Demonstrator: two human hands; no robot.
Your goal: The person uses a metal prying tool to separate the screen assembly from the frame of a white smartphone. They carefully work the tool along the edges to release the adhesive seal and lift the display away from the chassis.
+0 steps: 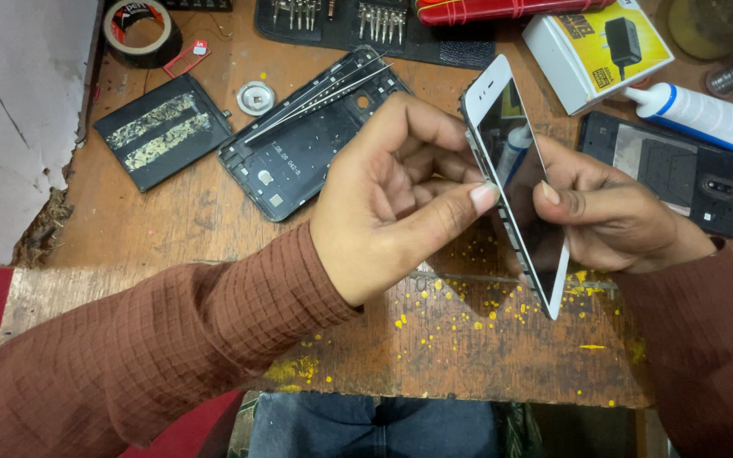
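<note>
I hold a white-framed phone screen panel (526, 182) tilted on edge above the wooden workbench (214, 229). My left hand (396, 195) pinches its left edge, thumb pressed on the frame. From the right, my right hand (612, 212) grips the panel with its thumb on the dark glass and fingers behind it. The glass reflects a glue tube.
A black phone back frame (299, 157) with metal tweezers (320, 97) on it lies behind my left hand. A black battery (163, 127), tape roll (139, 30), screwdriver bit kit (366, 25), white and yellow charger box (595, 51), white glue tube (697, 110) and another black frame (680, 170) surround.
</note>
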